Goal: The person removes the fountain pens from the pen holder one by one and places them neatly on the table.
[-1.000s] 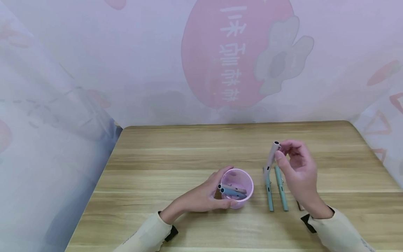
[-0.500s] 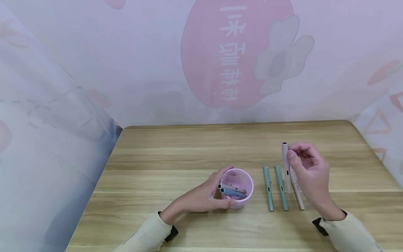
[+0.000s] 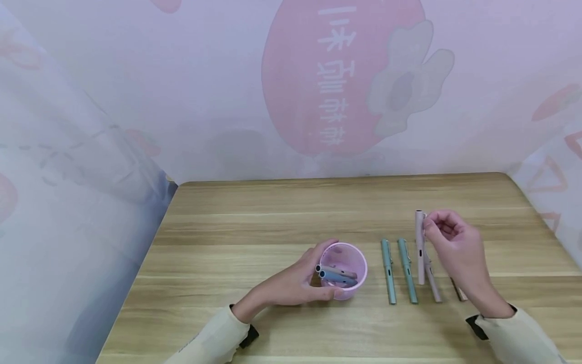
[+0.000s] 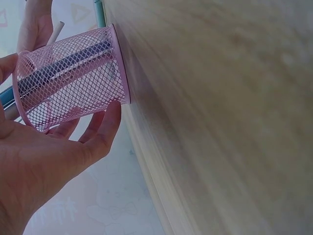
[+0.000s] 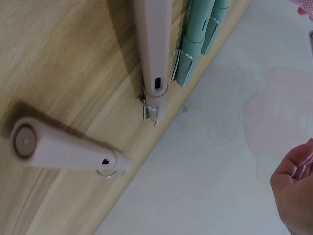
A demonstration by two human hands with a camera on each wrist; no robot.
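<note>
Left hand (image 3: 295, 283) wraps its grip around pink mesh cup (image 3: 347, 268), steadying it on the surface (image 3: 273, 222). Right hand (image 3: 456, 250) pinches pink pen (image 3: 420, 247) upright beside two green pens (image 3: 399, 270), apparently lining up a row.

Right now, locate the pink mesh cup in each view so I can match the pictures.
Head: pink mesh cup stands lower centre on the table, left hand round it.
Left wrist: cup upper left, lying sideways in frame, fingers beneath.
Right wrist: only a sliver at the top right corner.
Shared landmark: the two green pens.
</note>
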